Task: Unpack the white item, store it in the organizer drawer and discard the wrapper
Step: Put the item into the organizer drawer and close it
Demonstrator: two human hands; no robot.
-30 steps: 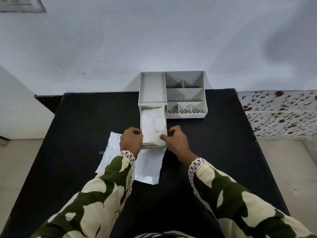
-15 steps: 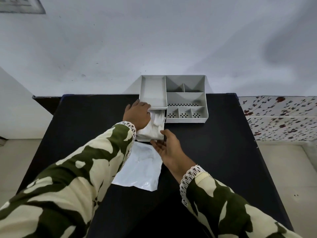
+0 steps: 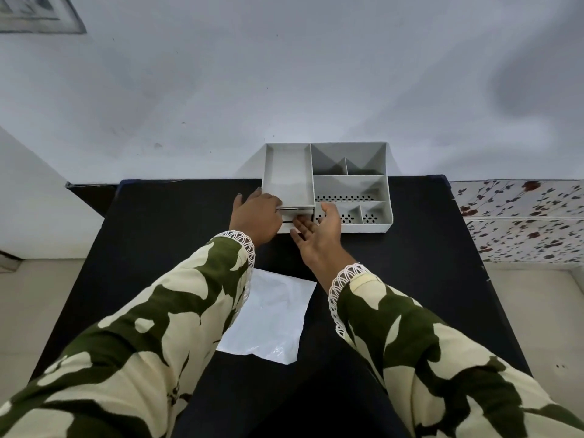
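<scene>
Since half a second earlier: drawer (image 3: pixel 289 225) pushed almost fully into the organizer (image 3: pixel 350 184), white item no longer visible, presumably inside. Left hand (image 3: pixel 256 218) laid palm-down against the organizer's front-left corner, fingers loosely curled, clamped on nothing. Right hand (image 3: pixel 319 232) open, fingers spread, fingertips touching the drawer front. Wrapper (image 3: pixel 271 317) flat on the black table (image 3: pixel 426 263) at 6 o'clock from the organizer, between both sleeves, untouched.
</scene>
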